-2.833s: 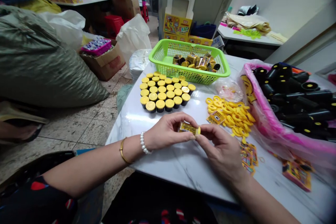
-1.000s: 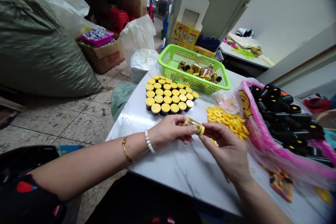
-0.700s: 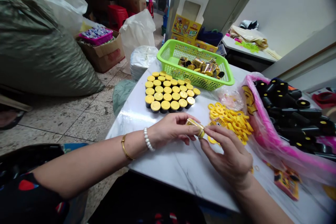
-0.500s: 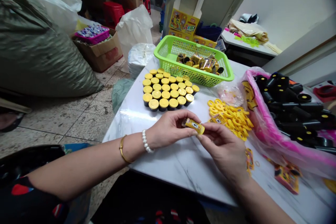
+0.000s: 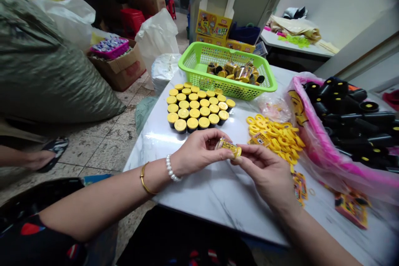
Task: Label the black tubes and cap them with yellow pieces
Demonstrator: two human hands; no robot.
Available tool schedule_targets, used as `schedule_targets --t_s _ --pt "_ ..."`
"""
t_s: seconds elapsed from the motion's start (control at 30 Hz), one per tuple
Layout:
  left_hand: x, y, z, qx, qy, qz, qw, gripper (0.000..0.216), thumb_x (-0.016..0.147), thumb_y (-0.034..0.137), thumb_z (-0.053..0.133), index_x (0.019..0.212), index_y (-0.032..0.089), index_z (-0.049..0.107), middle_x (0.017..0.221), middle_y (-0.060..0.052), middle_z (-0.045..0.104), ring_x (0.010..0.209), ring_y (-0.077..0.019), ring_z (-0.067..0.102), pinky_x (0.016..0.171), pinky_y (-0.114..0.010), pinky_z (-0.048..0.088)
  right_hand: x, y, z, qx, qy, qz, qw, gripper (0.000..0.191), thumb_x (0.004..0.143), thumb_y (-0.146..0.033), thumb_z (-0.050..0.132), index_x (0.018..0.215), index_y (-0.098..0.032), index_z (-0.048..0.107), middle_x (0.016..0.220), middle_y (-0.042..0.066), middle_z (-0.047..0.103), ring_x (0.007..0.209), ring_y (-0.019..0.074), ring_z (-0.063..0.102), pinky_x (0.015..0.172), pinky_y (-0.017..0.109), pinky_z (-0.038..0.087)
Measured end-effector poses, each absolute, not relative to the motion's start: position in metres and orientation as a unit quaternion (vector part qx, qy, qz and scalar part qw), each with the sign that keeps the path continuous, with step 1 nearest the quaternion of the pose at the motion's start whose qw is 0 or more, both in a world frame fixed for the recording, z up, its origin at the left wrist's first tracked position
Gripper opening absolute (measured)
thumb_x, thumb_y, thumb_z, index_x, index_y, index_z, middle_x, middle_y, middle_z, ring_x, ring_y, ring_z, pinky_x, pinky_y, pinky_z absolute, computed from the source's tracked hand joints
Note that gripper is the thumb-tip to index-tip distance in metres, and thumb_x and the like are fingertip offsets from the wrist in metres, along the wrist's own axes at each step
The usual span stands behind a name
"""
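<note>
My left hand (image 5: 196, 151) and my right hand (image 5: 264, 172) meet over the white marble table (image 5: 199, 191). Between their fingertips they pinch a small yellow-labelled tube (image 5: 228, 146) with a yellow end. Both hands are closed on it. Just beyond them stands a block of several black tubes with yellow caps (image 5: 196, 108). A heap of yellow rings (image 5: 276, 135) lies to the right of the hands. Printed yellow stickers (image 5: 299, 187) lie by my right wrist.
A green basket (image 5: 199, 81) at the table's far side holds labelled tubes. A pink-lined bag of black tubes (image 5: 349, 112) fills the right. Sacks, a cardboard box (image 5: 121, 68) and another person's foot (image 5: 40, 158) are on the floor at left.
Both hands have kept hold of the tube and turned it a little between the fingertips. The view has swung slightly. A foot in a sandal has come into view at the left.
</note>
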State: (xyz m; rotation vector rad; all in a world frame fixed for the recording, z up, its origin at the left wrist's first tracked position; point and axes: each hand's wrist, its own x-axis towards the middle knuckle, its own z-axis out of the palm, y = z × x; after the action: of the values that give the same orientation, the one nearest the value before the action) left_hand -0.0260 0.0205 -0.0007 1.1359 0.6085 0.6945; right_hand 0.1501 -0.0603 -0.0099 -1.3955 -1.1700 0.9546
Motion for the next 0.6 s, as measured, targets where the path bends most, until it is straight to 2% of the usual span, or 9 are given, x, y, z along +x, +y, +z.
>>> schedule_targets --t_s 0.13,0.2,0.27,0.33,0.47,0.53,0.6 --pt "-0.025 0.022 -0.001 0.504 0.279 0.284 0.766 0.038 0.070 0.032 0.083 0.097 0.013 0.066 0.077 -0.001 0.065 0.067 -0.0101 0.059 0.065 -0.024 0.045 0.160 -0.052 -0.009 -0.536 -0.471 0.493 0.498 0.040 0.073 -0.033 0.082 0.110 -0.022 0.071 0.085 0.004 0.075 0.072 0.0165 0.071 0.068 0.029 0.061" --pt "-0.022 0.022 -0.003 0.478 0.277 0.269 0.789 0.040 0.070 0.033 0.084 0.098 0.013 0.063 0.074 -0.001 0.065 0.062 -0.0101 0.061 0.062 -0.024 0.047 0.163 -0.050 -0.010 -0.523 -0.495 0.488 0.492 0.035 0.075 -0.033 0.080 0.108 -0.023 0.073 0.081 0.002 0.072 0.065 0.0144 0.067 0.063 0.027 0.059" --pt "-0.020 0.020 -0.004 0.454 0.266 0.246 0.814 0.040 0.072 0.037 0.082 0.097 0.012 0.062 0.075 -0.003 0.068 0.062 -0.0122 0.064 0.060 -0.025 0.049 0.162 -0.053 -0.010 -0.523 -0.521 0.456 0.497 0.024 0.077 -0.032 0.079 0.099 -0.023 0.075 0.081 0.002 0.071 0.062 0.0135 0.065 0.059 0.026 0.057" --pt "-0.020 0.018 -0.004 0.431 0.263 0.212 0.837 0.042 0.076 0.040 0.078 0.102 0.011 0.063 0.078 -0.007 0.070 0.066 -0.0150 0.068 0.060 -0.026 0.051 0.159 -0.057 -0.008 -0.524 -0.547 0.409 0.509 0.018 0.078 -0.032 0.077 0.094 -0.024 0.076 0.087 0.003 0.071 0.068 0.0151 0.066 0.060 0.027 0.057" --pt "-0.020 0.014 -0.008 0.376 0.282 0.219 0.855 0.079 0.072 0.039 0.082 0.137 0.015 0.043 0.093 -0.009 0.071 0.074 -0.0208 0.073 0.059 -0.029 0.055 0.165 -0.048 0.007 -0.531 -0.611 0.323 0.491 0.013 0.080 -0.033 0.075 0.090 -0.024 0.076 0.090 0.006 0.071 0.081 0.0201 0.069 0.064 0.029 0.059" --pt "-0.021 0.014 -0.010 0.363 0.282 0.220 0.860 0.086 0.070 0.041 0.083 0.139 0.016 0.039 0.105 -0.013 0.068 0.076 -0.0234 0.074 0.059 -0.030 0.056 0.179 -0.025 0.025 -0.556 -0.616 0.261 0.494 0.016 0.078 -0.034 0.076 0.090 -0.023 0.076 0.086 0.005 0.072 0.075 0.0199 0.069 0.061 0.030 0.059" --pt "-0.022 0.014 -0.010 0.370 0.279 0.203 0.862 0.080 0.068 0.040 0.085 0.132 0.014 0.044 0.107 -0.016 0.067 0.073 -0.0232 0.074 0.057 -0.030 0.056 0.195 0.011 0.048 -0.592 -0.600 0.174 0.509 0.021 0.076 -0.037 0.077 0.090 -0.021 0.075 0.076 0.004 0.071 0.061 0.0179 0.066 0.055 0.032 0.057"
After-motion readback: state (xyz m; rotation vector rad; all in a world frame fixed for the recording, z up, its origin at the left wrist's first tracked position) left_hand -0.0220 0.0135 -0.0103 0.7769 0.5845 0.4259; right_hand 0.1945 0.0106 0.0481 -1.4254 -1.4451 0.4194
